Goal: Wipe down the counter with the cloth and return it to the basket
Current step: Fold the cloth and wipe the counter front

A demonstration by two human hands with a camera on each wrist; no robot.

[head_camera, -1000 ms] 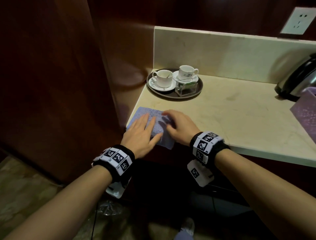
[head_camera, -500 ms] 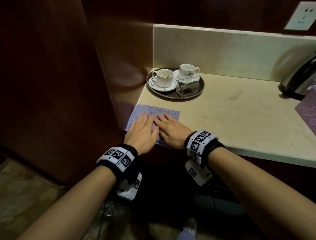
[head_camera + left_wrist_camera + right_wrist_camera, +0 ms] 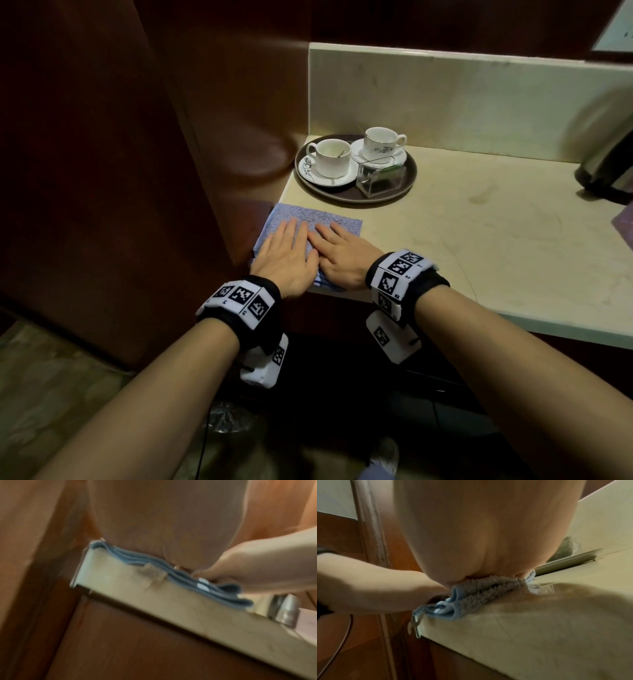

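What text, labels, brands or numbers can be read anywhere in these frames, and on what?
No readable text.
Wristband: square black-and-white marker codes; tiny digits beside them too small to read.
Back cup: dark marking, unreadable.
Cloth tag: white, blurred.

The cloth [image 3: 310, 219] is laid folded on the near left corner of the counter [image 3: 479, 240]. The left hand [image 3: 286, 260] and right hand [image 3: 342, 258] are laid flat on it, side by side. Behind the cloth, a tray [image 3: 409, 178] is set, with two cups on saucers and a small box on it. A kettle [image 3: 609, 171] is seen far right.
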